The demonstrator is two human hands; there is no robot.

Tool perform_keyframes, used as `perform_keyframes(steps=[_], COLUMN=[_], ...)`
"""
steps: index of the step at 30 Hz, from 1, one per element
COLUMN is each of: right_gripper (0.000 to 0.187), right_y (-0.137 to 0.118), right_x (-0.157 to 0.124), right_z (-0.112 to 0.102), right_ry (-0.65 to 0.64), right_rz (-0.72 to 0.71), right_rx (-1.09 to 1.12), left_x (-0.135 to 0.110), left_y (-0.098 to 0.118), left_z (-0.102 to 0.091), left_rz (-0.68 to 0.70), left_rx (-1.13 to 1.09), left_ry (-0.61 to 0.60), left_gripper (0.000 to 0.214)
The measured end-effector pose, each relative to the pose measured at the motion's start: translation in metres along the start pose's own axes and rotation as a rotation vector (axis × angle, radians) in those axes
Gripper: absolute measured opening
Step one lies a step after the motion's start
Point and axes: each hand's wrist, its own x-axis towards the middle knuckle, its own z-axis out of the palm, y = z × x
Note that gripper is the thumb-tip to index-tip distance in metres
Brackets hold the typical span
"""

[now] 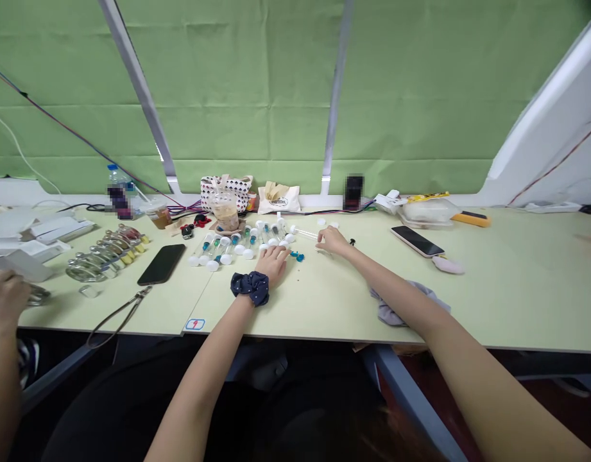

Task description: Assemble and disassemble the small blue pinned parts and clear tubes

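Note:
My left hand (273,264), a dark scrunchie (251,288) round its wrist, rests on the table with fingers stretched forward and slightly apart. Its fingertips lie next to white caps and small blue pieces (298,256); no held thing shows in it. Farther right, the bent fingers of my right hand (332,241) close on the near end of a clear tube (305,233). The tube points left toward a group of clear tubes with white caps (225,242), some with blue or green pieces inside. Loose white caps (321,222) lie behind my right hand.
A lidded drink cup (224,210) stands behind the tubes. Phones lie left (162,264) and right (417,241). A grey cloth (396,311) sits under my right forearm. At far left, another person's hand (5,301) is near a row of glassy rounded items (105,253).

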Motion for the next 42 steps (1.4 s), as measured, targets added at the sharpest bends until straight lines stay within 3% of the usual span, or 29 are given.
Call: perform_keyframes(steps=[4, 7, 14, 19, 23, 31, 37, 42], right_gripper=[0.019, 0.017, 0.010, 0.007, 0.007, 0.007, 0.007, 0.003], right_y=[0.002, -0.001, -0.007, -0.006, -0.009, -0.012, -0.010, -0.012], right_x=[-0.015, -0.021, -0.025, -0.026, -0.027, -0.029, -0.029, -0.030], right_z=[0.003, 0.009, 0.021, 0.023, 0.019, 0.009, 0.005, 0.001], right_ry=[-0.078, -0.083, -0.069, -0.033, -0.049, -0.059, -0.004, 0.026], right_rz=[0.026, 0.063, 0.010, -0.070, -0.106, -0.130, -0.089, -0.025], right_rx=[0.024, 0.046, 0.098, 0.188, 0.271, 0.446, 0.486, 0.494], left_x=[0.019, 0.032, 0.030, 0.017, 0.013, 0.012, 0.010, 0.010], left_y=[0.011, 0.016, 0.008, -0.001, -0.001, -0.001, -0.001, 0.000], left_z=[0.010, 0.021, 0.038, 0.035, 0.030, 0.026, 0.030, 0.030], left_rz=[-0.008, -0.038, -0.124, -0.302, -0.406, -0.381, -0.425, -0.400], left_rx=[-0.006, -0.054, -0.280, -0.636, -0.838, -0.808, -1.006, -1.017], left_ry=[-0.090, -0.113, 0.058, 0.151, 0.187, 0.224, 0.194, 0.225], left_gripper=[0.045, 0.036, 0.019, 0.030, 0.024, 0.017, 0.023, 0.026])
